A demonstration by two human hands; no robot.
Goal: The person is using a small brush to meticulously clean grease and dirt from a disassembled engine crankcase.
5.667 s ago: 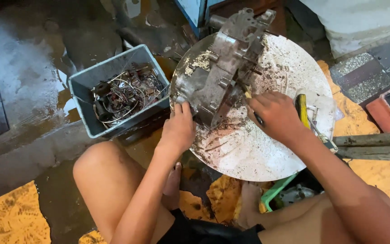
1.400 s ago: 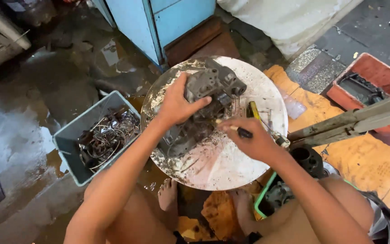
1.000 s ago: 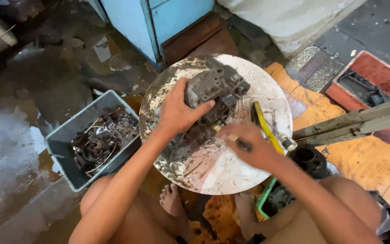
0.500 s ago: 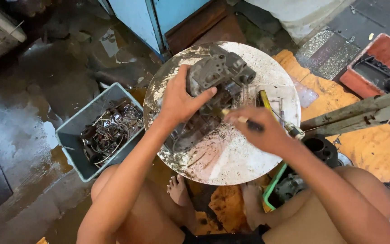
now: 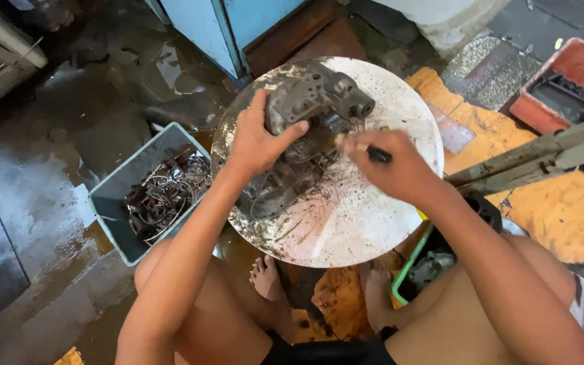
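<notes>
Wet concrete floor (image 5: 49, 196), dark and puddled, with a blue cabinet (image 5: 238, 27) at the top of the head view and orange matting to the right. Round white counter (image 5: 373, 230), grimy and streaked, sits between the person's knees. On it lies a greasy grey metal casting (image 5: 305, 135), long axis running from upper right, near the far rim, down to lower left toward the person's left knee. Left hand (image 5: 258, 142) lies spread over the casting's left flank, fingers wrapped onto its upper block, thumb pointing right: a holding grip. Right hand (image 5: 393, 169) is closed around a dark-handled tool (image 5: 376, 154), tip aimed left at the casting's middle; whether the tip touches metal is blurred. Left hand is the nearer, already on the part; right comes in from the right side, across the long axis. Grey bin (image 5: 136, 203) of tangled wire and scrap stands on the floor just left of the counter. Red tray (image 5: 562, 88) well apart, upper right.
</notes>
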